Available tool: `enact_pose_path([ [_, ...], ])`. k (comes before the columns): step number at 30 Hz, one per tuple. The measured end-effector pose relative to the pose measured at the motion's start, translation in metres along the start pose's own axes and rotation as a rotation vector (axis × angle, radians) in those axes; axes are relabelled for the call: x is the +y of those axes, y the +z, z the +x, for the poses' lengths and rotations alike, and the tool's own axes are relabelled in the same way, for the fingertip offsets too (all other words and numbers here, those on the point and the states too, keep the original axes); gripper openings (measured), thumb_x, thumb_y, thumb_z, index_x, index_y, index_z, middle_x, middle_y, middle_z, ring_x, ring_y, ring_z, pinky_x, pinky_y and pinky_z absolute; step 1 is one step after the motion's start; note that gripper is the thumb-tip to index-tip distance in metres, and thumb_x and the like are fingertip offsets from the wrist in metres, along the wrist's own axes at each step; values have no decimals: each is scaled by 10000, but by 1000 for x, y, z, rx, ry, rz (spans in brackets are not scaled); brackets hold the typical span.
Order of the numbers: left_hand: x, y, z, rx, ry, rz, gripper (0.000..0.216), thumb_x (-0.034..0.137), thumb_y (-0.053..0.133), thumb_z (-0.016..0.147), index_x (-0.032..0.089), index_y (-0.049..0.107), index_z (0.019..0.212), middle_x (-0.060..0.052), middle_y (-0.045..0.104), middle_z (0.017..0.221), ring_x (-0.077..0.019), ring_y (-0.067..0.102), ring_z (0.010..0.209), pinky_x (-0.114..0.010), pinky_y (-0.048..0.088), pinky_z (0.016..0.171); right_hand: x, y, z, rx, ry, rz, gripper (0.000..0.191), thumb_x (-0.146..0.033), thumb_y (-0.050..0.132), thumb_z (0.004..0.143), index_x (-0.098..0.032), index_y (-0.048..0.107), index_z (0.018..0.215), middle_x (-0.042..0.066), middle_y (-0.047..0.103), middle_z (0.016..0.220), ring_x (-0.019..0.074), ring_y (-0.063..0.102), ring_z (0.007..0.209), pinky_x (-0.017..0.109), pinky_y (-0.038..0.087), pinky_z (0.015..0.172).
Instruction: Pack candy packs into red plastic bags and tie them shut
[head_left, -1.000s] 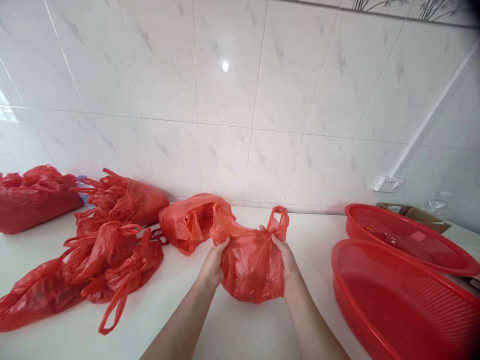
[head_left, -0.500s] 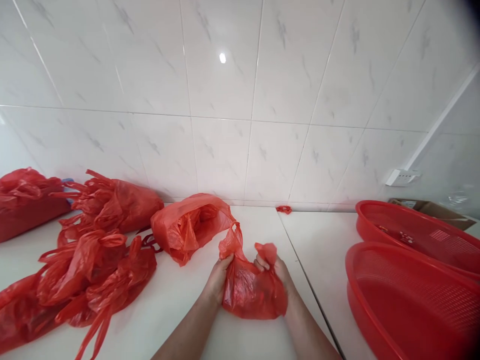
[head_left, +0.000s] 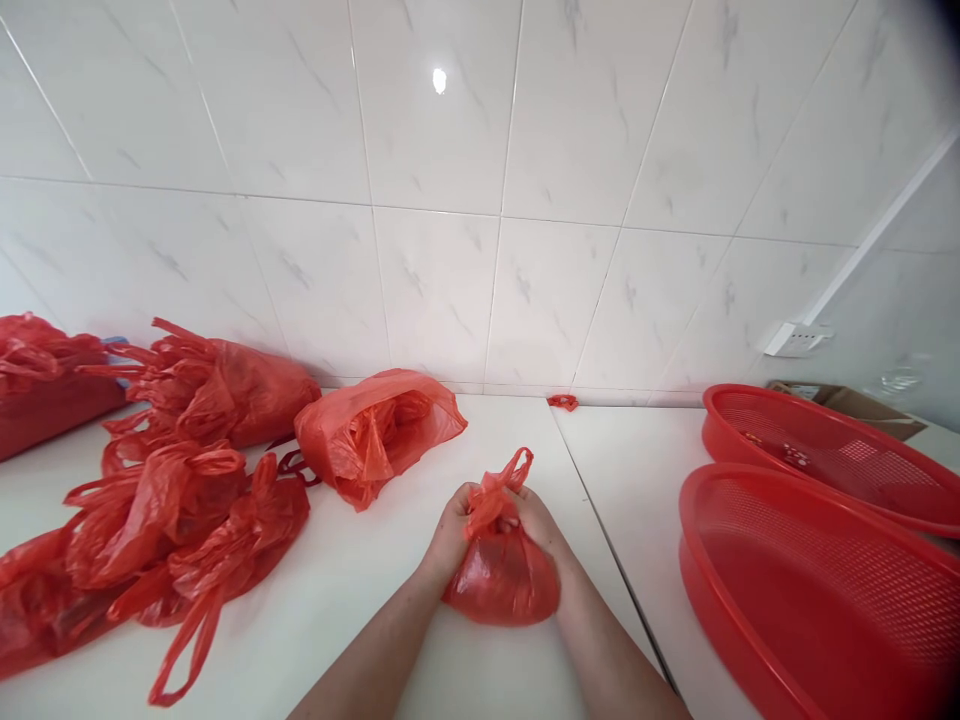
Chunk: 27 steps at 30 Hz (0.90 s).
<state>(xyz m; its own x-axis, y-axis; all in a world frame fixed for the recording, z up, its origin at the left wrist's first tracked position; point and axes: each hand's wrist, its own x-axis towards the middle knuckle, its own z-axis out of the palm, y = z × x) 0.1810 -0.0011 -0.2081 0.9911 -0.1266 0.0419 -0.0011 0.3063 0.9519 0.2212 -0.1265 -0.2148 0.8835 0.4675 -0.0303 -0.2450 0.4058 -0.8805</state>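
A small red plastic bag with rounded contents rests on the white table in front of me. Its top is gathered into a bunch, and one handle loop sticks up above it. My left hand grips the gathered neck from the left side. From the right, my right hand closes on the same neck, its fingers partly behind the plastic. Both hands nearly meet there. What the bag holds cannot be made out through the film.
An opened red bag lies behind to the left. Several filled red bags crowd the left side. Two red plastic baskets stand on the right, small bits in the far one. A red scrap lies by the tiled wall.
My hands have come together, drawing the bag's two upper corners into one gathered neck. The stretched handle no longer reaches toward the opened bag. The view has tilted slightly down.
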Motion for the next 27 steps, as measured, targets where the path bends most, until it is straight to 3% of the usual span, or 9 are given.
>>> enact_pose_path([
  [3,-4,0,-4,58,117,133,489,333,617,785,214,435,1223,-72,651,1010,-198,642,894,-383,490,855,3,-8,5,136,6,-22,481,-540,704,679,-204,434,467,-68,341,375,75,319,395,251,269,445],
  [6,-9,-5,-6,131,415,479,753,363,650,764,249,266,1402,-130,426,1366,-257,475,1212,-443,399,999,3,-7,6,225,-4,-113,365,-518,716,666,-187,575,606,-77,369,396,83,345,411,253,282,459],
  [9,-9,-10,-9,155,673,779,666,382,631,796,291,341,1388,-115,284,1455,-292,317,1322,-479,354,1028,4,-4,6,256,-26,-181,317,-481,722,670,-182,633,728,-50,499,500,94,424,475,248,328,492],
  [12,-6,-11,-11,134,764,918,387,403,562,847,287,550,1217,-97,380,1374,-275,375,1259,-462,374,999,5,-3,6,249,3,-191,334,-516,678,707,-186,623,707,-52,481,481,85,390,442,241,301,455],
  [15,-3,-10,-10,111,726,922,231,414,541,855,223,661,902,-96,502,1227,-260,443,1173,-435,395,969,5,-4,3,201,0,-193,362,-545,672,706,-185,628,719,-61,454,440,81,377,412,238,299,441],
  [18,-4,-11,-5,181,563,793,303,405,486,883,195,616,708,-89,564,1102,-234,510,1085,-385,427,920,3,-6,-5,64,-21,-122,375,-548,661,727,-175,640,764,-30,530,495,109,491,475,246,385,507],
  [20,-4,-14,-1,250,419,650,320,419,450,895,192,591,718,-75,589,1003,-204,565,953,-353,451,861,-1,-6,-13,6,-21,-76,348,-511,665,749,-168,643,804,-5,589,577,127,555,554,255,437,568],
  [23,-2,-19,1,283,218,452,343,480,433,887,192,552,744,-25,593,774,-172,569,731,-317,467,729,-7,-4,-22,64,-18,-72,315,-429,641,810,-160,626,973,33,651,830,147,610,725,289,500,668],
  [27,7,-14,-6,139,168,233,315,486,416,898,200,549,890,12,598,681,-160,575,682,-302,462,725,-11,4,-32,129,-21,-79,321,-362,541,897,-157,553,1144,71,589,1121,180,602,929,380,524,791],
])
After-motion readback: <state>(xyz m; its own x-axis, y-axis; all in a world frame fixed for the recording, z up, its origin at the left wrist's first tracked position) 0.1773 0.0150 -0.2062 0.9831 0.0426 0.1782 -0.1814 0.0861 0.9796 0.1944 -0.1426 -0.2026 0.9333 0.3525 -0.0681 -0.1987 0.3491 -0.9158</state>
